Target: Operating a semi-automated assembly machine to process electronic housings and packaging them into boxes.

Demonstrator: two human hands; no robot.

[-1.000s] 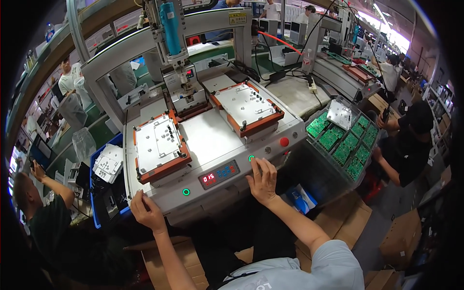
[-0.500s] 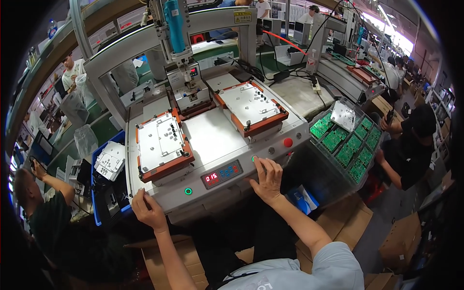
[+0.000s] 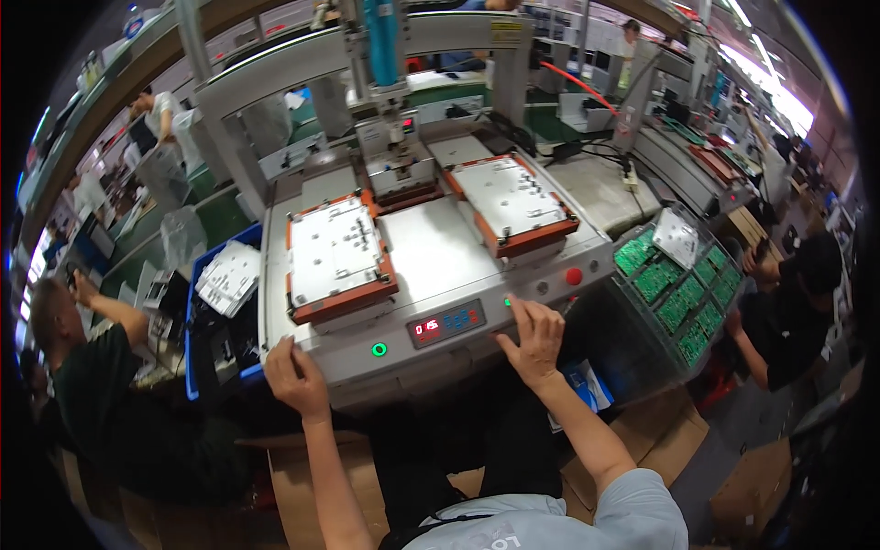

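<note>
A crowded workshop with benches and several workers is seen around a pale gantry machine (image 3: 426,252), above whose worktop a teal cylinder (image 3: 380,46) is mounted. White plates in orange-brown frames are carried there: the left fixture (image 3: 335,252) by the worktop's left edge, the right fixture (image 3: 511,197) toward its right edge. The left hand (image 3: 298,385) is placed at the machine's front-left corner, its fingers bent, thumb and index parted; nothing is seen gripped. The right hand (image 3: 533,339) is held at the front edge, with thumb and index spread apart and the index fingertip set at the right green-lit button (image 3: 508,302), which is partly covered. Between this and the left green-lit button (image 3: 379,349), a control panel (image 3: 445,324) is fitted. Beyond the right edge, green circuit boards (image 3: 680,304) are laid in a translucent tray (image 3: 632,344); beyond the left edge, a white panel (image 3: 227,275) is held in a blue bin (image 3: 191,344).
</note>
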